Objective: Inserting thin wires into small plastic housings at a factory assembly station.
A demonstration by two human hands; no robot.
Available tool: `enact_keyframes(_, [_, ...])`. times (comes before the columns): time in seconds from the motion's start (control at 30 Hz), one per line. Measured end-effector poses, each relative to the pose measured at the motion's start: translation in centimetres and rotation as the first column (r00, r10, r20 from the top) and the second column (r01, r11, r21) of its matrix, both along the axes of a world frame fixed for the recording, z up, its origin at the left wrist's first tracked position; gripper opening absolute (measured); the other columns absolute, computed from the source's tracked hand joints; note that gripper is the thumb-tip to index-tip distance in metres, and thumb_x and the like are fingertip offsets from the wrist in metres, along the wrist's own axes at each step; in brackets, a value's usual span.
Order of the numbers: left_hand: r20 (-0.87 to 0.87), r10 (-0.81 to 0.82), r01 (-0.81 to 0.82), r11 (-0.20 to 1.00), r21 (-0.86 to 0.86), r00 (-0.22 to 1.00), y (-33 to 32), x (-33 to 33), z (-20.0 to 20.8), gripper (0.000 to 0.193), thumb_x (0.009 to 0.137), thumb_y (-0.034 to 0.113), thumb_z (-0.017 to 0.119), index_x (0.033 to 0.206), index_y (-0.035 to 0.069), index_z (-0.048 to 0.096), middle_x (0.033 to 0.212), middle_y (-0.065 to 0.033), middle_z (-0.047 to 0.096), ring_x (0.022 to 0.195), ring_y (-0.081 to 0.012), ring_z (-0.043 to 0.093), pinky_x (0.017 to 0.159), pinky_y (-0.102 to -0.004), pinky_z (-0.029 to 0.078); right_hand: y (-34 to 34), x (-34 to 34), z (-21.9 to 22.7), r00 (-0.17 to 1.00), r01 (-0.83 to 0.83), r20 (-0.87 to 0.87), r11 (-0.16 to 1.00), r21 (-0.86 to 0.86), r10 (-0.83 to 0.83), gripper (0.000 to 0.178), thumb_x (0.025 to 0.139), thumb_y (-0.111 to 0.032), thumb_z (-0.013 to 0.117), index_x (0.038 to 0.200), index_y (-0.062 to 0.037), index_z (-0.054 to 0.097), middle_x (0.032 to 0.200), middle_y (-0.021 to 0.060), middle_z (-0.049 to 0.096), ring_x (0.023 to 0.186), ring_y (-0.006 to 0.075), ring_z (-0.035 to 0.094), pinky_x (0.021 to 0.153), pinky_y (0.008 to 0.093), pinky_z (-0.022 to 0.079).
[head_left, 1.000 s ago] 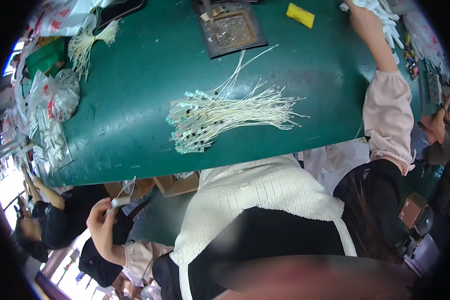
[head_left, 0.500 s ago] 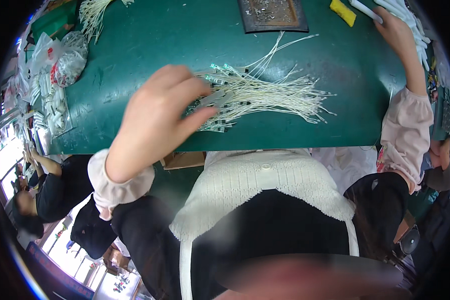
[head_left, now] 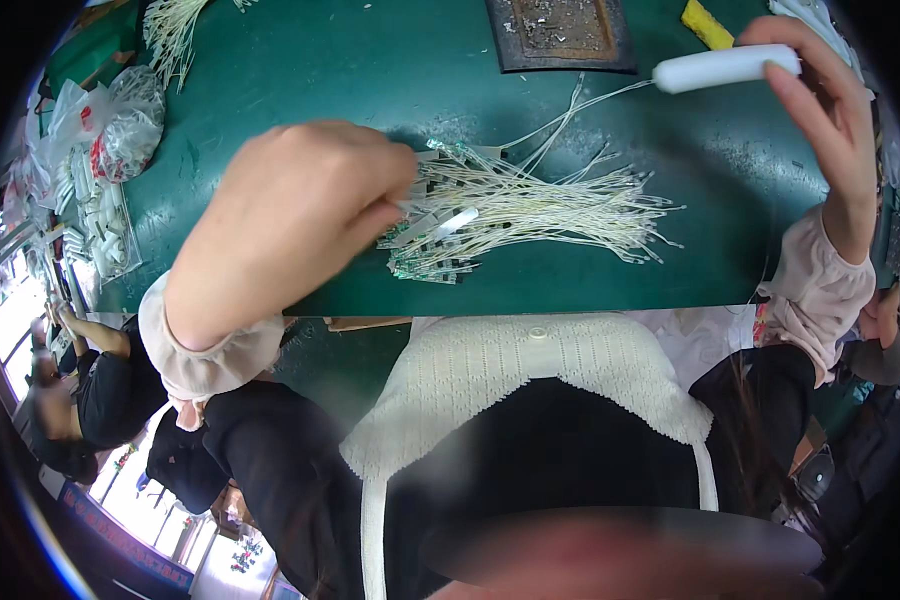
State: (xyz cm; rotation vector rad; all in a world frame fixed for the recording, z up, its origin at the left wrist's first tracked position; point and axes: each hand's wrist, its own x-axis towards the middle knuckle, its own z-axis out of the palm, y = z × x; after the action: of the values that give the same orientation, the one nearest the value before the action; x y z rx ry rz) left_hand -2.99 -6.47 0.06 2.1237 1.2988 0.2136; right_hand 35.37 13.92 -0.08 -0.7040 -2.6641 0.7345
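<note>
My right hand (head_left: 838,115) grips a white plastic tube (head_left: 720,69) with a rounded left end, held level above the table's right side. Two thin wires stretch from a bundle of pale wires (head_left: 570,210) toward that end; whether they touch or enter the tube I cannot tell. The bundle lies across the middle of the table, with small green circuit boards (head_left: 425,268) at its left end. Over those boards is my left hand (head_left: 305,205), its fingers pinched together. What the left fingertips hold, if anything, is hidden.
A dark tray (head_left: 570,35) with scraps sits at the far edge, near a yellow sponge-like piece (head_left: 708,24). More white tubes (head_left: 820,22) lie at far right. Another wire bundle (head_left: 173,40) and plastic bags (head_left: 130,125) are at left. A person (head_left: 100,390) sits beyond.
My right hand has brought the white tube left and nearer, away from the tube pile. My left hand has shifted slightly left, its fingers now closed together.
</note>
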Motion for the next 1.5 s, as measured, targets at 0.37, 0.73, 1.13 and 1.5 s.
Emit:
enact_keyframes(0.37, [0.603,-0.185,0.395,0.888,-0.236,0.776,3.3,-4.9,1.3,0.018,0.082,0.004,0.082,0.099,0.001,0.076,0.089,-0.0033,0.074,0.061,-0.0077,0.052,0.053,-0.0243,0.038,-3.2,-6.6,0.3,0.99,-0.133,-0.004,0.932,-0.336,0.14,0.019,0.093,-0.007,0.07,0.11,-0.0027,0.064,0.093,-0.0032,0.061,0.076,0.0028,0.05,0.062,0.0199,0.036])
enact_keyframes(0.73, [0.45,0.265,-0.044,0.895,-0.444,0.853,5.5,3.3,-0.5,0.01,0.09,0.0,0.076,0.1,0.0,0.073,0.082,0.0024,0.067,0.074,-0.0016,0.057,0.065,-0.0184,0.044,-6.0,-10.5,0.4,0.987,-0.094,0.046,0.782,-0.616,0.155,0.022,0.085,-0.007,0.079,0.098,-0.005,0.061,0.082,-0.0057,0.055,0.07,0.0008,0.045,0.058,0.0192,0.034])
enact_keyframes(1.13, [0.546,0.387,-0.035,0.837,-0.546,0.743,6.5,4.0,-1.3,0.01,0.091,0.0,0.075,0.1,-0.003,0.071,0.087,-0.0013,0.069,0.079,-0.0044,0.062,0.069,-0.0188,0.05,-6.8,-10.2,-1.6,1.0,-0.017,-0.017,0.693,-0.721,0.006,0.03,0.08,-0.006,0.085,0.096,-0.0073,0.06,0.079,-0.0077,0.053,0.07,-0.0002,0.046,0.059,0.0179,0.035])
enact_keyframes(1.5, [0.441,0.266,-0.043,0.89,-0.454,0.857,5.4,3.8,-1.2,0.014,0.089,-0.003,0.076,0.1,-0.002,0.068,0.094,-0.0044,0.068,0.083,-0.009,0.067,0.069,-0.0207,0.054,-7.1,-10.3,-1.9,0.998,-0.043,-0.056,0.76,-0.648,0.009,0.032,0.078,-0.006,0.087,0.099,-0.0066,0.062,0.082,-0.0065,0.055,0.072,0.0006,0.048,0.06,0.018,0.037])
